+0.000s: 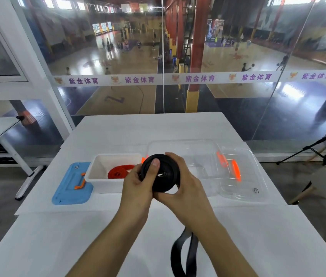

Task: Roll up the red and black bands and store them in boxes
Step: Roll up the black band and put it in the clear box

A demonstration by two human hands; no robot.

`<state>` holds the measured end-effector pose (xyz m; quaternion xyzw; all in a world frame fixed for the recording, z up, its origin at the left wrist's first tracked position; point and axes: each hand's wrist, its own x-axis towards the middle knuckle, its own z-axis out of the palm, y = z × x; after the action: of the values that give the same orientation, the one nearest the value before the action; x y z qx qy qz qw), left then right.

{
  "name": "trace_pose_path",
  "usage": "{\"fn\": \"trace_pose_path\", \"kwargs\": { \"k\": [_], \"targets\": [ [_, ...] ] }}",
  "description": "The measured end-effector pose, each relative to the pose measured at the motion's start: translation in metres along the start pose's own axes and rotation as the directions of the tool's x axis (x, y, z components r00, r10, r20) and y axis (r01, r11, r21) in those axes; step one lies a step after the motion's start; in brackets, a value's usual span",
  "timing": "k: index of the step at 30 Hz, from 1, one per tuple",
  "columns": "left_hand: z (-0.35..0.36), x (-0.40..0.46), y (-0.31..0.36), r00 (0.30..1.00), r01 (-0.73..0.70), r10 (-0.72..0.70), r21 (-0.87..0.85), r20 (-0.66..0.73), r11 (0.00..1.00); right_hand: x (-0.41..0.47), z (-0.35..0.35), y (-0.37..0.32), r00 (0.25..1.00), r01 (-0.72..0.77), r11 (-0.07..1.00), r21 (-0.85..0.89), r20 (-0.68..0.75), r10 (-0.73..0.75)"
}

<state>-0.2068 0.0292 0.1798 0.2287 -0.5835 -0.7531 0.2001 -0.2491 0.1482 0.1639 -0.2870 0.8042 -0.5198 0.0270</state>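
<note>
Black rubber band, wound into a thick flat coil, sits between our two hands above the white desk. Its round face looks up at us, so the axis of the coil points toward the camera. The loose end of the black band hangs down from the coil, passes under our right forearm and lies near the front edge of the desk, so we judge the rolling is not yet finished.

Our left hand grips the coil from the left, with the thumb pressed flat on its face. Our right hand curls around the right and lower rim, fingers closed on it.

Behind the coil, a little to the left, the white plastic box holds the rolled red band. The clear plastic box stands open behind the right hand, so this hand is nearer to it.
</note>
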Motion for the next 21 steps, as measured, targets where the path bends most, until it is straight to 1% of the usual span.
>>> {"fn": "trace_pose_path", "kwargs": {
  "k": [3,6,8,10,11,13,15,18,21],
  "targets": [
    [-0.009,-0.001,0.002,0.992,0.081,-0.084,0.034,0.098,0.996,0.001,-0.011,0.008,0.997,0.013,1.000,-0.021,0.080,-0.011],
    [-0.029,0.004,0.004,0.953,0.106,-0.146,0.160,0.265,0.981,0.006,-0.026,0.013,0.978,0.078,0.990,-0.115,0.200,-0.054],
    [-0.041,0.010,0.007,0.902,0.030,-0.159,0.309,0.401,0.951,0.009,-0.034,0.016,0.947,0.117,0.974,-0.196,0.316,-0.051],
    [-0.046,0.015,0.012,0.854,-0.077,-0.174,0.448,0.491,0.891,0.011,-0.037,0.017,0.911,0.151,0.955,-0.254,0.412,-0.034],
    [-0.046,0.016,0.014,0.835,-0.125,-0.179,0.496,0.520,0.860,0.010,-0.037,0.017,0.899,0.163,0.946,-0.279,0.437,-0.026],
    [-0.045,0.018,0.013,0.833,-0.197,-0.157,0.548,0.531,0.813,0.009,-0.036,0.014,0.892,0.173,0.933,-0.317,0.453,-0.011],
    [-0.046,0.019,0.009,0.862,-0.225,-0.100,0.553,0.496,0.802,0.007,-0.035,0.012,0.894,0.157,0.932,-0.328,0.448,0.007],
    [-0.047,0.019,0.005,0.888,-0.260,-0.014,0.526,0.460,0.810,0.005,-0.037,0.013,0.912,0.128,0.942,-0.311,0.410,0.011],
    [-0.043,0.016,0.003,0.926,-0.248,0.082,0.432,0.368,0.867,0.004,-0.041,0.016,0.934,0.026,0.973,-0.231,0.351,0.058]
  ]
}}
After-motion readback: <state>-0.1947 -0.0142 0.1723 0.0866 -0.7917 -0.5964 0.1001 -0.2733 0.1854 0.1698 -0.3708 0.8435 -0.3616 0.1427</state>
